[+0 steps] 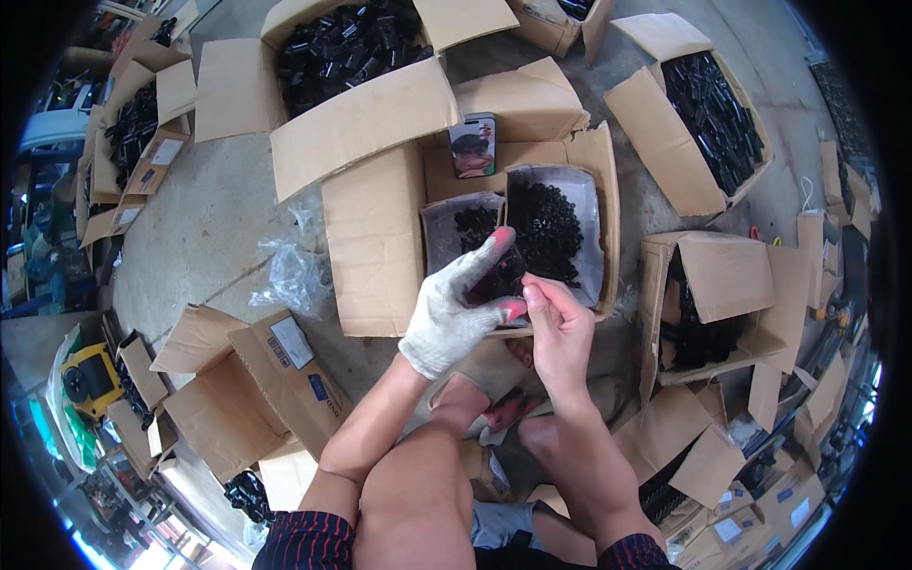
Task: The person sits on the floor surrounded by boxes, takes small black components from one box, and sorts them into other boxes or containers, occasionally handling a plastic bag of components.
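My left hand (pixel 448 315), in a white glove with pink-red marks on the fingertips, curls its thumb and fingers around a dark glossy part (pixel 507 270). Much of that part is hidden by the glove, so its exact kind cannot be told. My bare right hand (pixel 562 334) is closed in a pinch at the part's right edge; whatever lies between its fingertips is too small to name. Just beyond both hands, an open cardboard box (pixel 375 242) bears a grey tray (pixel 587 204) of small black ring-like pieces (pixel 546 223) and a smaller grey tray (pixel 439 228) of similar pieces.
A phone (pixel 472 147) leans upright at the box's back. Cartons of black parts stand around: a large carton (pixel 366 123) behind, another carton (pixel 655 123) far right, and one (pixel 727 280) to the right. An opened carton (pixel 223 408) and clear plastic bag (pixel 293 271) lie left.
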Demonstrator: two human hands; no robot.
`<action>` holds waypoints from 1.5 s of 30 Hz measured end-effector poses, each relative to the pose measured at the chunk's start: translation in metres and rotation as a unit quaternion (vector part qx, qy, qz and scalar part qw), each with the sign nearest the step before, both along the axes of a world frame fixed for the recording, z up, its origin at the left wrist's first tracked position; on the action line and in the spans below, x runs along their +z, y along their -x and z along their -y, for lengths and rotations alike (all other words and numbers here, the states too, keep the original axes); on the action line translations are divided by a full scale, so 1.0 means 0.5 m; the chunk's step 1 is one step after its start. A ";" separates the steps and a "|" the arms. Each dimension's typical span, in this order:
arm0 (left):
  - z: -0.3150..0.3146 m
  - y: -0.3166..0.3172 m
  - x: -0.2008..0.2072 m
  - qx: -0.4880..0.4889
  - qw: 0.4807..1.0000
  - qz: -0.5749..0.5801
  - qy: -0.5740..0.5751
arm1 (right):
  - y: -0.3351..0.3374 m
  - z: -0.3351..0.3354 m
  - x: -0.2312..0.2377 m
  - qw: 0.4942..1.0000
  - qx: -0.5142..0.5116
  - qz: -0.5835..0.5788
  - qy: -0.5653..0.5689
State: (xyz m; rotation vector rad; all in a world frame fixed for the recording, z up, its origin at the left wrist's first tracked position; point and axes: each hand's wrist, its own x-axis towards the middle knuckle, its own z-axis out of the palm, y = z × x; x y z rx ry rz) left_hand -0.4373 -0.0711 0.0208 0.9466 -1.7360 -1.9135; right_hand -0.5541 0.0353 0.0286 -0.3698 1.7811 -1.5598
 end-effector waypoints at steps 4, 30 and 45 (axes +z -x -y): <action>-0.028 0.024 0.024 -0.073 0.935 0.219 0.268 | 0.007 -0.012 -0.034 0.993 0.004 0.116 -0.023; -0.024 0.034 0.009 0.008 0.978 0.161 0.134 | 0.022 0.013 -0.040 0.982 -0.017 0.187 -0.005; -0.024 0.011 -0.057 0.126 0.893 -0.081 -0.425 | 0.090 0.047 -0.093 0.986 0.062 -0.120 -0.102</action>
